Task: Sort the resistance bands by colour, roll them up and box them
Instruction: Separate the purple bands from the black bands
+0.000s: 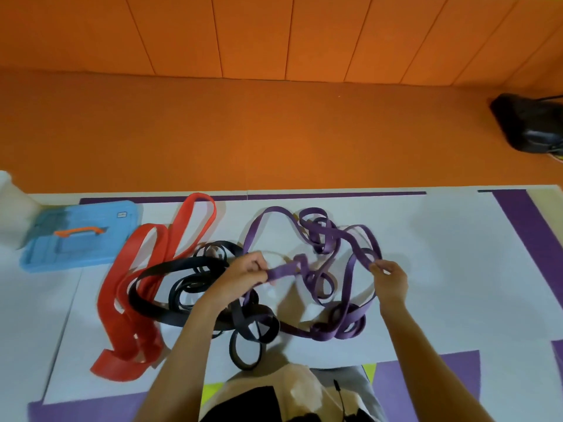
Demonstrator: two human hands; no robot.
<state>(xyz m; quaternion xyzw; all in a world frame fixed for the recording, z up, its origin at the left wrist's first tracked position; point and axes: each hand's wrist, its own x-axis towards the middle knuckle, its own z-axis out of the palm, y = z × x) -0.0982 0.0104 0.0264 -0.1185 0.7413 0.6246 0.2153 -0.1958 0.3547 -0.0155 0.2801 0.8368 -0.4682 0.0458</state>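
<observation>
Box (80, 236), blue with an orange handle on top, lies flat well to the left of the left hand. Red bands (134, 287) lie between the box and that hand in long flat loops that run away from the person. I note their right edge is overlapped by the black bands (170, 287).

The black bands sit in a loose tangle just left of and under the left wrist. The left forearm comes up from the bottom edge and crosses over them. Left hand (246, 272): fingers curled round a bunched stretch of purple band, held at the hand's right side. I record it as gripping.

Purple bands (335, 239) sprawl in tangled loops between the two hands, beyond them and nearer the person. On the near side they meet the black tangle.

Right hand (391, 278): forearm rising from the lower right, wrist bent inward. Thumb and fingertips pinch a loop of purple band at the hand's upper left. I cannot tell whether both hands hold the same band.

All the bands rest on a white sheet (441, 269). A black bag (530, 123) lies far beyond the right hand, on the orange floor.
</observation>
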